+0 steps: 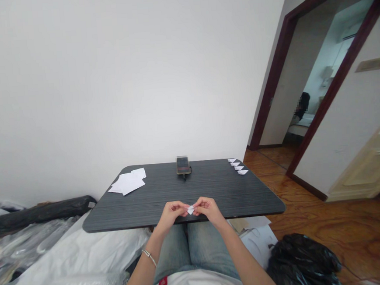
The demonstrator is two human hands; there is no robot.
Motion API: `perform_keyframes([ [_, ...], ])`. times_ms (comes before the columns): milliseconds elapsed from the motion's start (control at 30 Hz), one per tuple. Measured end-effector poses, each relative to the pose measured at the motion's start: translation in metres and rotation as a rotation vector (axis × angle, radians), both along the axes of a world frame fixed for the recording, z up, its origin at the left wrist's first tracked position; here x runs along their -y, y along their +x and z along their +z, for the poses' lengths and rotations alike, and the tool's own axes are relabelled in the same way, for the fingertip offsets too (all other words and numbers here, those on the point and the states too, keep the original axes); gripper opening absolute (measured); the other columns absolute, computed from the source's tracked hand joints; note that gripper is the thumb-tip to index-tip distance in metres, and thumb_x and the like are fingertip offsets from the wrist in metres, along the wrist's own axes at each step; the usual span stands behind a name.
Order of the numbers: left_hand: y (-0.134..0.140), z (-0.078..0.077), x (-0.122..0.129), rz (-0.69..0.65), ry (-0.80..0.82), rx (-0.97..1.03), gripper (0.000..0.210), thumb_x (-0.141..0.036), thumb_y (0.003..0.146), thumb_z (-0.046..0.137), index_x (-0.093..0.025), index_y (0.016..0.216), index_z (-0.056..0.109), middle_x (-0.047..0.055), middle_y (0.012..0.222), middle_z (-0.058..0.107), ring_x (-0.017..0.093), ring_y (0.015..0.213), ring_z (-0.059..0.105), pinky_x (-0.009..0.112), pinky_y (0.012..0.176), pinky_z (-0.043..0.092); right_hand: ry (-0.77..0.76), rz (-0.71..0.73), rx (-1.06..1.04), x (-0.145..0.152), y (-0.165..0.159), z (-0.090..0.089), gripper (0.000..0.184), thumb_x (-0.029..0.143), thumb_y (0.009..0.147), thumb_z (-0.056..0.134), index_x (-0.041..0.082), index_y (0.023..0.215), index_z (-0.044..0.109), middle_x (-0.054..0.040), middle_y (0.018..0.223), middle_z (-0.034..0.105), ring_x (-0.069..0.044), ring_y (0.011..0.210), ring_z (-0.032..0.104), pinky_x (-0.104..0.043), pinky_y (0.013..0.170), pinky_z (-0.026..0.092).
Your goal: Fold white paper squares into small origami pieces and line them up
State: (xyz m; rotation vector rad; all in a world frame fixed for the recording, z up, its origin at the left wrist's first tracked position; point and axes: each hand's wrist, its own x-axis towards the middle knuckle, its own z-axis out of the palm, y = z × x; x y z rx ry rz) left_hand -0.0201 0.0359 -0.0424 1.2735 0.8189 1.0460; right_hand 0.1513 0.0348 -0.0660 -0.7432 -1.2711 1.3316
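A small folded piece of white paper [190, 210] is pinched between my two hands, just above the front edge of the dark table [167, 192]. My left hand [174, 210] grips its left side, thumb and fingers pressed together. On the opposite side, my right hand [207, 207] holds it the same way. Only the paper's middle shows, pointing downward; its ends are hidden by my fingertips. Several folded white paper pieces [243, 172] lie in a row at the table's back right. Loose white sheets [130, 182] overlap at the back left.
A phone-like device on a stand [183, 166] is at the table's back middle, by the wall. Plastic-wrapped goods [71, 261] lie left of the table. On the floor at right is a black plastic bag [301, 261]. A person [302, 105] is beyond the doorway.
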Motion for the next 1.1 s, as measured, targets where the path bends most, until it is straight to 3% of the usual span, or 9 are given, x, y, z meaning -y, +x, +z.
perform_keyframes([
  [167,-0.0021,-0.0006,0.0004,-0.001,0.000,0.003,0.017,-0.022,0.061,0.070,-0.012,0.075,0.071,0.003,0.063,0.069,0.010,0.053,0.057,0.022,0.059,0.046,-0.005,0.004,-0.007,0.0010,0.0004,0.0011,0.012,0.023,0.061,0.071,0.015,0.066,0.063,-0.0003,0.056,0.066,-0.011,0.048,0.060,-0.021,0.048,0.047],
  [467,0.0012,-0.0022,-0.0016,0.020,0.054,-0.057,0.011,-0.019,0.060,0.068,-0.011,0.067,0.070,0.000,0.051,0.062,0.007,0.044,0.048,0.018,0.048,0.039,0.026,-0.054,0.030,-0.0004,-0.0006,0.0028,0.008,0.019,0.057,0.070,0.016,0.060,0.063,0.0018,0.055,0.063,-0.009,0.045,0.053,-0.020,0.046,0.043],
  [800,0.0008,0.0020,-0.0007,-0.007,0.149,-0.074,0.008,-0.020,0.061,0.066,-0.013,0.060,0.069,-0.002,0.051,0.052,0.008,0.047,0.046,0.021,0.050,0.036,0.018,-0.048,0.040,0.0008,0.0000,0.0038,0.005,0.017,0.057,0.066,0.016,0.057,0.062,0.0042,0.047,0.057,-0.008,0.039,0.048,-0.020,0.042,0.038],
  [933,0.0005,0.0013,-0.0011,-0.012,0.153,-0.065,0.013,-0.024,0.063,0.067,-0.012,0.058,0.065,0.000,0.059,0.054,0.009,0.053,0.048,0.020,0.051,0.038,0.026,-0.082,0.032,0.0007,-0.0010,0.0037,0.004,0.016,0.057,0.065,0.016,0.057,0.061,0.0045,0.047,0.056,-0.008,0.039,0.047,-0.020,0.042,0.038],
  [1100,0.0011,0.0019,-0.0014,0.020,0.053,0.012,0.022,-0.036,0.070,0.060,-0.014,0.075,0.056,0.003,0.073,0.059,0.013,0.065,0.056,0.021,0.054,0.045,0.051,-0.154,0.025,0.0028,-0.0024,0.0043,0.004,0.015,0.061,0.063,0.017,0.058,0.061,0.0043,0.049,0.057,-0.008,0.041,0.048,-0.019,0.044,0.038],
])
